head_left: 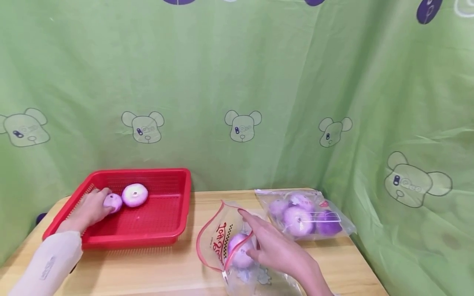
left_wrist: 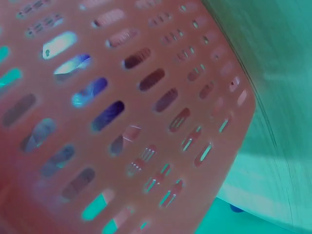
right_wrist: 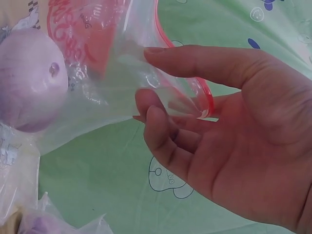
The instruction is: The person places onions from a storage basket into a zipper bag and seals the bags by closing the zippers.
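In the head view my left hand (head_left: 90,207) reaches into the red basket (head_left: 148,239), its fingers round a purple onion (head_left: 115,201). Another pale purple onion (head_left: 135,195) lies right beside it. The basket's slotted wall (left_wrist: 161,78) covers most of the left wrist view and hides that hand. My right hand (head_left: 275,246) holds a clear zip bag (head_left: 216,242) by its red-edged mouth, which gapes to the left. Thumb and loosely curled fingers (right_wrist: 165,141) stand on either side of the rim in the right wrist view. One onion (right_wrist: 31,80) is inside this bag.
A second clear bag (head_left: 272,197) with several purple onions lies at the back right of the wooden table (head_left: 148,275). Green curtain (head_left: 207,82) printed with bear heads hangs behind the table and along its right side.
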Demonstrator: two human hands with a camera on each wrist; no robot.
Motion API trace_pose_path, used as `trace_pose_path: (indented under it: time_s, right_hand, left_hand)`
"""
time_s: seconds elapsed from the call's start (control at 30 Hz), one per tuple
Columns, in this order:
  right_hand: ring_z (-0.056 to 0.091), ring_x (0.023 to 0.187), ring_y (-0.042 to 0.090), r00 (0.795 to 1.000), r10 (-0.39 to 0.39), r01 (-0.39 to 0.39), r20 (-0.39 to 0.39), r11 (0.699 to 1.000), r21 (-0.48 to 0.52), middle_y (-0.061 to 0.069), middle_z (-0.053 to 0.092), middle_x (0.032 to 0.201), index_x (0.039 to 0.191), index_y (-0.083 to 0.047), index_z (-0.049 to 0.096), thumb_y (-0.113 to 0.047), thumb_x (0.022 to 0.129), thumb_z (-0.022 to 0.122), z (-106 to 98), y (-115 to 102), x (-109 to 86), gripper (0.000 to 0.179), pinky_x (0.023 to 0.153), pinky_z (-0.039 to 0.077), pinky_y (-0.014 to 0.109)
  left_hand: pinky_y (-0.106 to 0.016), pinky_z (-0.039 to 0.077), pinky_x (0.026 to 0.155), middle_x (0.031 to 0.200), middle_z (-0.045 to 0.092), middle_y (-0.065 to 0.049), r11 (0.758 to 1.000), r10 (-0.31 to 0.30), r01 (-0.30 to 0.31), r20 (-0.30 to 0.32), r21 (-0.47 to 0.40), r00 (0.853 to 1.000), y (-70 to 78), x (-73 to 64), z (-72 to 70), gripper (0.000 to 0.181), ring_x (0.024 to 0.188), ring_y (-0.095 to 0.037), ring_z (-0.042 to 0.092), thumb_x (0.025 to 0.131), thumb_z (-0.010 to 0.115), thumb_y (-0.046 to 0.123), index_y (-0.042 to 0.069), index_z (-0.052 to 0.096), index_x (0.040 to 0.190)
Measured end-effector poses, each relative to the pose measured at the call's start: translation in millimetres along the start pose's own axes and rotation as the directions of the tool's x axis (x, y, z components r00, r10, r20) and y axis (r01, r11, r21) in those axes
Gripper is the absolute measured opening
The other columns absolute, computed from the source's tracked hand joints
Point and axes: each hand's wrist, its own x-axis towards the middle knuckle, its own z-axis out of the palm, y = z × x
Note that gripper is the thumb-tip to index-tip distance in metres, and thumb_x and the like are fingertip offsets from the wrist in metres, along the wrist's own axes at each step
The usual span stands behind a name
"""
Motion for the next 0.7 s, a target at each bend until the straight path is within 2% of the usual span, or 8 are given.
trace_pose_path:
  time_s: [0.1, 0.17, 0.23, 0.37, 0.47, 0.57, 0.7]
  right_hand:
    - [0.052, 0.069, 0.001, 1.000, -0.011, 0.011, -0.018, 1.000, -0.011, 0.000, 0.060, 0.120, 0.158, -0.014, 0.024, -0.008, 0.082, 0.074, 0.0, 0.6, -0.3, 0.092, 0.061, 0.048, 0.021]
    - [0.053, 0.069, 0.001, 0.999, -0.015, 0.015, -0.029, 1.000, -0.023, -0.001, 0.059, 0.123, 0.158, -0.015, 0.024, -0.008, 0.082, 0.075, -0.3, 0.6, -0.7, 0.092, 0.062, 0.048, 0.020]
    - [0.052, 0.069, 0.001, 0.999, -0.020, 0.018, -0.037, 0.999, -0.035, -0.004, 0.060, 0.113, 0.158, -0.015, 0.024, -0.008, 0.081, 0.075, -0.6, 0.3, -1.1, 0.093, 0.062, 0.048, 0.020]
    - [0.050, 0.066, 0.000, 0.998, -0.027, 0.024, -0.055, 0.998, -0.053, -0.004, 0.061, 0.109, 0.158, -0.014, 0.024, -0.006, 0.080, 0.075, -1.5, -0.5, -1.5, 0.094, 0.059, 0.047, 0.020]
    - [0.050, 0.067, -0.001, 0.998, -0.023, 0.020, -0.054, 0.998, -0.053, -0.004, 0.061, 0.104, 0.158, -0.013, 0.024, -0.007, 0.080, 0.075, -1.6, -0.6, -0.9, 0.094, 0.059, 0.047, 0.020]
    - [0.050, 0.068, -0.001, 0.998, -0.017, 0.014, -0.054, 0.999, -0.048, -0.005, 0.060, 0.099, 0.159, -0.016, 0.023, -0.008, 0.080, 0.075, -1.2, -0.2, -0.4, 0.095, 0.060, 0.048, 0.020]
    - [0.050, 0.068, 0.000, 0.998, -0.015, 0.012, -0.063, 0.999, -0.052, -0.005, 0.060, 0.097, 0.159, -0.018, 0.022, -0.009, 0.081, 0.075, -0.6, -0.1, -0.2, 0.095, 0.060, 0.047, 0.020]
  left_hand:
    - [-0.066, 0.046, 0.081, 0.106, 0.056, -0.036, 0.999, 0.034, -0.034, -0.080, 0.002, 0.996, 8.2, -3.7, -2.2, 0.051, 0.094, -0.055, 0.055, 0.077, 0.080, 0.009, -0.012, 0.056, 0.116]
    - [-0.069, 0.044, 0.082, 0.112, 0.054, -0.038, 0.999, 0.054, -0.054, -0.144, -0.001, 0.988, 15.5, -7.5, -4.9, 0.053, 0.097, -0.057, 0.053, 0.077, 0.079, 0.008, -0.012, 0.056, 0.119]
    - [-0.071, 0.042, 0.084, 0.118, 0.052, -0.037, 0.998, 0.055, -0.059, -0.195, -0.015, 0.979, 23.6, -13.3, -8.9, 0.055, 0.101, -0.058, 0.050, 0.077, 0.079, 0.008, -0.011, 0.054, 0.123]
    - [-0.073, 0.038, 0.089, 0.126, 0.048, -0.035, 0.997, 0.026, -0.042, -0.231, -0.067, 0.973, 39.3, -26.5, -17.5, 0.061, 0.110, -0.057, 0.045, 0.079, 0.079, 0.008, -0.009, 0.051, 0.131]
    - [-0.073, 0.037, 0.090, 0.129, 0.047, -0.034, 0.994, 0.027, -0.051, -0.250, -0.093, 0.968, 50.7, -34.0, -21.9, 0.063, 0.112, -0.055, 0.043, 0.079, 0.079, 0.007, -0.008, 0.050, 0.133]
    - [-0.070, 0.038, 0.090, 0.127, 0.050, -0.031, 0.991, 0.056, -0.089, -0.297, -0.097, 0.953, 63.0, -38.7, -25.1, 0.062, 0.112, -0.052, 0.045, 0.077, 0.080, 0.006, -0.007, 0.053, 0.132]
    - [-0.064, 0.040, 0.091, 0.124, 0.054, -0.028, 0.983, 0.103, -0.152, -0.368, -0.105, 0.924, 83.1, -43.9, -29.0, 0.063, 0.111, -0.047, 0.049, 0.074, 0.083, 0.004, -0.006, 0.056, 0.130]
